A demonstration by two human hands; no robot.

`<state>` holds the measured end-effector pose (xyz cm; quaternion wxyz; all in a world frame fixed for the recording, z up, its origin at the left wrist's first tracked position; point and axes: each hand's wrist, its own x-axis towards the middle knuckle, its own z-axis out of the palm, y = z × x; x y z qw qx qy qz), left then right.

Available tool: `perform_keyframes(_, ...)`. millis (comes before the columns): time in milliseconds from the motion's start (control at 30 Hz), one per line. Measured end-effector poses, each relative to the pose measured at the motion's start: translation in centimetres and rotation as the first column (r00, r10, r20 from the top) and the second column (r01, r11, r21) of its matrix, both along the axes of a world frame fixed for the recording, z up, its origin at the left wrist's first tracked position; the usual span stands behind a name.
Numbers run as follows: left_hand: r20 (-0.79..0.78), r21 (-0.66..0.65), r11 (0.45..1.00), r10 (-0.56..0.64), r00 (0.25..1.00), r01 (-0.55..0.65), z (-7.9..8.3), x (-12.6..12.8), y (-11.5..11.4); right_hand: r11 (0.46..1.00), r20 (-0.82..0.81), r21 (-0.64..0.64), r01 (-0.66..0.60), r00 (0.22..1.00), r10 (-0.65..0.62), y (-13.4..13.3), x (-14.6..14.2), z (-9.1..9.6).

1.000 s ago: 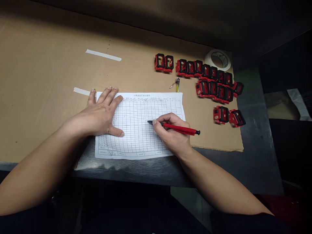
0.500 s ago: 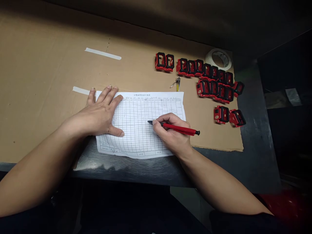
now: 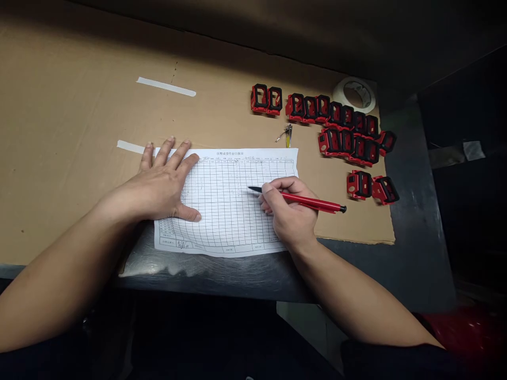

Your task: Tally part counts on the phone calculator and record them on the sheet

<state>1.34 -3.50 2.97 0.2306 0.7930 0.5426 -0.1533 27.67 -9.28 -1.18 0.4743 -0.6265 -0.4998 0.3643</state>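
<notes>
Your right hand (image 3: 289,211) pinches a red pen (image 3: 307,201), its black tip over the printed grid form (image 3: 225,211) lying on the cardboard-topped table (image 3: 79,158); your left hand (image 3: 158,184) spreads flat, pressing the form's left side down

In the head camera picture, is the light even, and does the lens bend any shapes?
In the head view, the light is uneven: a dark shadow falls across the far part of the cardboard, glare shows on the dark bench edge, and the lens bends the grid lines of the paper form near its lower edge.
</notes>
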Motion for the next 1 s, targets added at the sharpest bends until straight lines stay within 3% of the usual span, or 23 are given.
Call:
perform_keyframes(67, -0.008, 0.005, 1.0, -0.003, 1.0, 0.003, 0.1, 0.0, 0.0, 0.994, 0.006, 0.102, 0.033, 0.999, -0.034, -0.1, 0.1, 0.1)
perform_keyframes(167, -0.019, -0.003, 1.0, -0.019, 1.0, 0.019, 0.2, 0.0, 0.0, 0.935, 0.187, 0.355, 0.023, 0.978, -0.095, -1.0, 0.5, 0.8)
perform_keyframes(200, -0.012, -0.004, 1.0, -0.024, 1.0, 0.024, 0.3, 0.0, 0.0, 0.9, 0.267, 0.433, -0.051, 0.961, -0.075, -1.4, 0.7, 1.1)
perform_keyframes(267, 0.013, 0.003, 1.0, -0.02, 1.0, 0.02, 0.2, 0.0, 0.0, 0.808, 0.431, 0.488, -0.329, 0.896, 0.105, -2.2, 0.7, 1.8)
perform_keyframes(333, 0.042, 0.026, 1.0, -0.007, 0.999, 0.005, 0.1, -0.1, 0.0, 0.65, 0.555, 0.438, -0.621, 0.756, 0.347, -2.9, 0.5, 2.2)
perform_keyframes(400, 0.045, 0.041, 0.999, -0.003, 0.999, 0.001, 0.0, -0.1, 0.0, 0.517, 0.617, 0.387, -0.763, 0.631, 0.47, -3.3, 0.0, 2.3)
perform_keyframes(433, 0.053, 0.053, 0.999, -0.015, 0.998, 0.012, 0.0, -0.1, 0.0, 0.496, 0.636, 0.375, -0.783, 0.606, 0.477, -3.3, -0.3, 2.2)
perform_keyframes(567, 0.062, 0.065, 0.997, -0.049, 0.997, 0.045, -0.1, -0.2, 0.1, 0.563, 0.653, 0.284, -0.776, 0.586, 0.479, -3.3, -0.8, 1.7)
perform_keyframes(600, 0.072, 0.073, 0.996, -0.054, 0.996, 0.048, -0.2, -0.2, 0.1, 0.556, 0.639, 0.267, -0.787, 0.576, 0.51, -3.4, -0.8, 1.6)
perform_keyframes(733, 0.08, 0.105, 0.993, -0.06, 0.995, 0.051, -0.6, -0.4, 0.3, 0.446, 0.563, 0.22, -0.868, 0.486, 0.668, -3.8, -0.6, 2.0)
perform_keyframes(800, 0.054, 0.104, 0.993, -0.057, 0.997, 0.051, -0.6, -0.3, 0.3, 0.424, 0.528, 0.197, -0.884, 0.46, 0.714, -4.0, -0.5, 2.3)
perform_keyframes(900, 0.019, 0.107, 0.993, -0.055, 0.998, 0.053, -0.4, 0.1, 0.1, 0.423, 0.459, 0.184, -0.887, 0.458, 0.761, -4.2, -0.4, 2.5)
perform_keyframes(1000, 0.013, 0.129, 0.989, -0.074, 0.997, 0.072, 0.0, 0.4, -0.3, 0.462, 0.345, 0.181, -0.868, 0.496, 0.797, -3.9, -0.4, 2.3)
